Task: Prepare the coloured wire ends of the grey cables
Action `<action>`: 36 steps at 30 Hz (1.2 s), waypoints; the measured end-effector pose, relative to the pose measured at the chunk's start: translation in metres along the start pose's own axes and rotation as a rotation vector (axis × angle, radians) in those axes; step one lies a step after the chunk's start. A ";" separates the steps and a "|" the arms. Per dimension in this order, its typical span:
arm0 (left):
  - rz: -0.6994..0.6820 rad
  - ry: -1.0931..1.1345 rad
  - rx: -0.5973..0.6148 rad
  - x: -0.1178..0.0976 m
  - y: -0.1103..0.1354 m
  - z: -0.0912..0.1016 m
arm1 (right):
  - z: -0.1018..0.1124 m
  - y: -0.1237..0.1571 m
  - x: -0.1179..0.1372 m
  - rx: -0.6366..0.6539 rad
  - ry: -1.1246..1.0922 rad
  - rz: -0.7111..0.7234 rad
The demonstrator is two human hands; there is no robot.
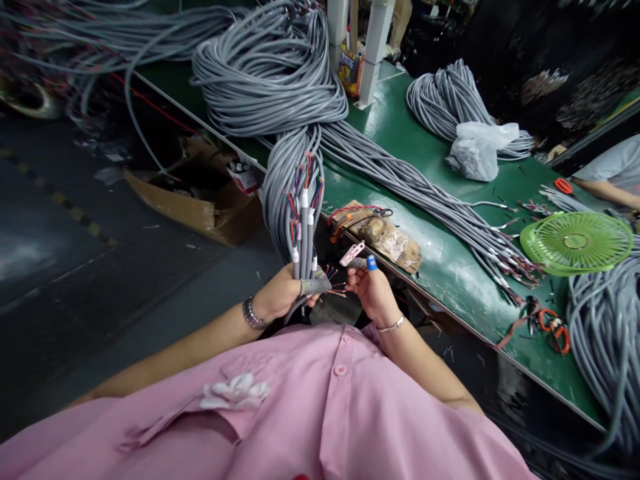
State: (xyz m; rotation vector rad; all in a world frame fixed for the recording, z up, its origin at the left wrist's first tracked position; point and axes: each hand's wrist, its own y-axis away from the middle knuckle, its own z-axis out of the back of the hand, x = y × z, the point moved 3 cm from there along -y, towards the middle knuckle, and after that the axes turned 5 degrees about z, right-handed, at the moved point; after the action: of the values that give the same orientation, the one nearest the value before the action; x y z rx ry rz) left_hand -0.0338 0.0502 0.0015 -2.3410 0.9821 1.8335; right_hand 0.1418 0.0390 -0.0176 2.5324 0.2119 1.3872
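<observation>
My left hand [283,293] is closed round a bundle of grey multi-core cables [304,243]. Their upright ends have white bands and fans of coloured wires. One grey cable end [316,286] lies crosswise in this hand, its thin bare wires pointing right. Just to the right, my right hand [373,290] has its fingers curled, with a blue cover [371,263] on the thumb. A small flat pink tool [353,254] with holes sticks out of that hand. Beside the tool is a short grey piece, perhaps cable sheath; how it is gripped is partly hidden.
Large grey cable coils [270,73] lie on the green table [385,127]. A taped wooden block [385,237] sits at its edge. To the right are a green fan [575,241], orange-handled scissors [554,330] and another person's arm [607,193]. A cardboard box [185,207] stands below left.
</observation>
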 end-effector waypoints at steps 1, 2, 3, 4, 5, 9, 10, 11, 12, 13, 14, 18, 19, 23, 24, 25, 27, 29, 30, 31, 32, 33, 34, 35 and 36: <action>0.020 0.011 0.024 -0.002 -0.002 0.001 | 0.000 -0.004 0.002 0.011 0.006 -0.021; 0.043 0.017 0.048 -0.003 -0.005 0.002 | -0.002 -0.008 0.004 0.032 0.015 -0.040; 0.069 0.024 0.073 -0.003 -0.008 0.004 | -0.004 -0.011 0.006 0.055 0.023 -0.051; 0.096 0.035 0.098 -0.004 -0.012 0.005 | -0.007 -0.014 0.008 0.073 0.029 -0.055; 0.123 0.049 0.125 -0.004 -0.016 0.005 | -0.010 -0.017 0.009 0.083 0.033 -0.052; 0.185 0.101 0.217 -0.006 -0.029 0.004 | -0.017 -0.022 0.012 0.067 0.027 -0.034; 0.190 0.108 0.234 -0.006 -0.032 0.004 | -0.017 -0.023 0.011 0.060 0.019 -0.034; 0.194 0.116 0.250 -0.007 -0.034 0.003 | -0.017 -0.023 0.011 0.046 0.008 -0.029; 0.198 0.127 0.263 -0.007 -0.035 0.002 | -0.016 -0.023 0.010 0.026 -0.005 -0.022; 0.203 0.138 0.274 -0.007 -0.036 0.001 | -0.016 -0.023 0.010 0.002 -0.019 -0.011; 0.208 0.149 0.277 -0.007 -0.037 0.000 | -0.015 -0.023 0.010 -0.019 -0.033 -0.002; 0.236 0.154 0.266 -0.007 -0.037 -0.001 | -0.017 -0.021 0.012 -0.011 -0.079 0.000; 0.244 0.147 0.270 -0.006 -0.037 -0.001 | -0.018 -0.020 0.012 0.001 -0.083 -0.001; 0.269 0.133 0.289 -0.005 -0.040 -0.002 | -0.019 -0.019 0.012 -0.006 -0.093 0.010; 0.278 0.129 0.288 -0.004 -0.041 -0.002 | -0.018 -0.019 0.011 -0.013 -0.095 0.013; 0.287 0.122 0.284 -0.004 -0.042 -0.002 | -0.018 -0.019 0.011 -0.019 -0.099 0.018; 0.303 0.105 0.276 -0.002 -0.044 -0.003 | -0.019 -0.020 0.010 -0.020 -0.115 0.033; 0.302 0.085 0.270 -0.001 -0.044 -0.003 | -0.020 -0.020 0.011 -0.013 -0.139 0.045; 0.295 0.078 0.267 -0.001 -0.043 -0.003 | -0.020 -0.020 0.011 -0.007 -0.148 0.043; 0.287 0.075 0.264 -0.002 -0.043 -0.003 | -0.020 -0.019 0.011 -0.001 -0.151 0.035; 0.280 0.077 0.261 -0.002 -0.042 -0.004 | -0.020 -0.019 0.011 0.006 -0.149 0.018; 0.275 0.080 0.258 -0.003 -0.041 -0.004 | -0.020 -0.018 0.011 0.010 -0.144 -0.006; 0.272 0.084 0.256 -0.003 -0.041 -0.004 | -0.020 -0.018 0.011 0.012 -0.137 -0.036; 0.270 0.087 0.256 -0.003 -0.039 -0.004 | -0.019 -0.017 0.011 0.014 -0.131 -0.067; 0.267 0.087 0.256 -0.004 -0.038 -0.003 | -0.019 -0.016 0.011 0.018 -0.127 -0.095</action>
State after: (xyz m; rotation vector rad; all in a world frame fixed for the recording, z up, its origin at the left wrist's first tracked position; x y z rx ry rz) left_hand -0.0132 0.0810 -0.0079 -2.2408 1.5053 1.5718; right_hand 0.1316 0.0600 -0.0039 2.5777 0.3169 1.1902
